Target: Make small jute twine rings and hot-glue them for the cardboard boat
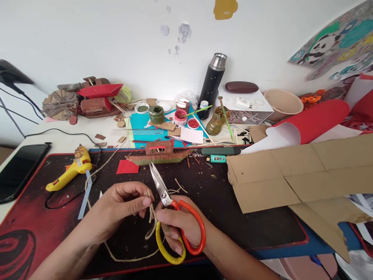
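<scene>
My left hand (128,206) pinches a frayed bit of tan twine (151,212) between thumb and fingertips. My right hand (183,223) is closed around scissors (164,196) with one red and one yellow handle; the blades point up and are slightly apart. Its thumb and fingers are right beside the twine. A long strand of the twine loops across the dark mat below and left of my hands. Just beyond the blades sits a small brown and green model boat (160,155), with a red corrugated piece (127,167) at its left.
A yellow glue gun (71,169) and phone (23,171) lie left. Paint jars (156,114), a glass jar with a brush (215,123) and a black thermos (211,83) stand behind. Cardboard (276,171) covers the right side. A larger boat model (94,107) sits back left.
</scene>
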{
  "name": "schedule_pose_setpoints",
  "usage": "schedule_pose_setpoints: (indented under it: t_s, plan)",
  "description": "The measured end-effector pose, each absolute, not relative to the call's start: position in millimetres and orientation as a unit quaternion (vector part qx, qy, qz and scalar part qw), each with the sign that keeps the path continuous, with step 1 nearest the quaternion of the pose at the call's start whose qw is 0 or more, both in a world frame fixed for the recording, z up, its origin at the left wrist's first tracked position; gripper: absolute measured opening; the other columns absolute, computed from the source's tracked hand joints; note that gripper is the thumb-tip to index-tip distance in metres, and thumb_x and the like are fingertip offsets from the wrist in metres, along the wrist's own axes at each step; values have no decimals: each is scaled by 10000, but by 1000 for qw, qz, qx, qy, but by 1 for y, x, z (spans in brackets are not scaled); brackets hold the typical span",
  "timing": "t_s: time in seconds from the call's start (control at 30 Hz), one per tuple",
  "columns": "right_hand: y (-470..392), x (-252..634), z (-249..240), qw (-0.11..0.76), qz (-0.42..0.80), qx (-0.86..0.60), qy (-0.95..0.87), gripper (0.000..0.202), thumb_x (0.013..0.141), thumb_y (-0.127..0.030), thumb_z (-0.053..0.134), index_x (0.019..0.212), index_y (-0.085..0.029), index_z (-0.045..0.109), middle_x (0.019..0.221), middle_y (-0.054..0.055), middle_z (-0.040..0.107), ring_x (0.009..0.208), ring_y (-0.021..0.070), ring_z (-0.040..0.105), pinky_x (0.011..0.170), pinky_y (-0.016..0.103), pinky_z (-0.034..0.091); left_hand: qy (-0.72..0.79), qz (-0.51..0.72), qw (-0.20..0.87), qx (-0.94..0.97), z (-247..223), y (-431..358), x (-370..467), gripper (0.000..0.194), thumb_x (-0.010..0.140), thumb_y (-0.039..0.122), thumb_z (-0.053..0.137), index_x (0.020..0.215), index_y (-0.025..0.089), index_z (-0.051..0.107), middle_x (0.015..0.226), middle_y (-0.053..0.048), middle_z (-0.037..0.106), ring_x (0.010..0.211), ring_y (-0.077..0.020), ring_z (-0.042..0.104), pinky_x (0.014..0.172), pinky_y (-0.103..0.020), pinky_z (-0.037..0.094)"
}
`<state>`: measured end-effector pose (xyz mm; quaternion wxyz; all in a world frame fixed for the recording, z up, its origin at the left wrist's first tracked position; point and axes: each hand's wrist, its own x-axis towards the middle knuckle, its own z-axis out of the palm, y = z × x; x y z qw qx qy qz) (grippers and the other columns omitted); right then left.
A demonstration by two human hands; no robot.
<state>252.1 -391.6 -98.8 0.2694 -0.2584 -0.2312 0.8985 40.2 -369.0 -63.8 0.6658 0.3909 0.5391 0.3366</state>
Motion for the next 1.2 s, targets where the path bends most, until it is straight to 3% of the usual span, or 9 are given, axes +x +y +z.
schedule_pose_setpoints:
  t_s: [0.13, 0.27, 0.33, 0.5, 0.7, 0.93, 1.03, 1.2]
  plan:
    - [-392, 255, -100, 293, 887, -249, -255, 539, 893, -649, 890, 956, -164, 662, 470, -109, 531, 289, 87, 450, 328, 183, 392, 588, 430, 524, 441, -49, -357, 22, 252, 611, 331, 1061, 690, 218, 849, 725, -26, 775, 649, -170, 650, 591, -263, 524]
    - [-397, 260, -104, 290, 894, -204, -272, 680, 932, -803, 775, 1064, -145, 669, 496, -66, 593, 325, 116, 513, 363, 198, 441, 594, 484, 418, 488, -33, -346, 7, 200, 662, 290, 1016, 681, 220, 829, 766, -18, 753, 751, -173, 628, 645, -260, 505]
    - [-401, 261, -107, 279, 899, -187, -281, 782, 941, -896, 674, 1098, -130, 675, 532, -17, 639, 397, 153, 607, 384, 201, 463, 602, 523, 401, 451, -28, -344, 4, 223, 621, 273, 1035, 705, 220, 836, 761, -10, 753, 745, -160, 616, 639, -247, 497]
    - [-412, 258, -109, 244, 899, -163, -326, 1019, 777, -1060, 614, 1162, -119, 695, 732, 87, 752, 634, 228, 757, 558, 276, 568, 591, 569, 415, 393, -27, -346, 8, 270, 541, 180, 1053, 715, 210, 848, 750, 0, 760, 709, -131, 619, 613, -208, 507]
    - [-413, 252, -104, 217, 901, -137, -349, 1062, 693, -1089, 628, 1185, -149, 678, 970, 153, 809, 928, 281, 809, 824, 367, 632, 576, 591, 412, 386, -30, -343, 12, 291, 532, 206, 1071, 699, 202, 833, 720, -3, 735, 660, -132, 606, 558, -222, 482]
    - [-413, 242, -106, 216, 895, -184, -344, 949, 926, -1002, 517, 1142, -100, 715, 765, 91, 728, 593, 178, 713, 539, 236, 528, 603, 565, 338, 450, -27, -354, 20, 169, 697, 264, 1002, 778, 255, 855, 826, 6, 763, 815, -175, 625, 724, -271, 497]
    - [-411, 231, -107, 233, 896, -204, -319, 954, 894, -1021, 532, 1074, -105, 725, 700, 73, 707, 538, 172, 676, 495, 232, 510, 611, 523, 283, 523, -26, -363, 21, 69, 806, 274, 922, 801, 290, 855, 858, 6, 781, 847, -204, 651, 777, -308, 508]
    - [-405, 220, -106, 249, 894, -213, -306, 885, 913, -968, 592, 1027, -102, 735, 662, 60, 696, 527, 165, 662, 483, 217, 477, 585, 488, 257, 594, -27, -372, 20, 123, 887, 247, 853, 805, 337, 838, 864, 14, 777, 837, -218, 675, 768, -326, 520]
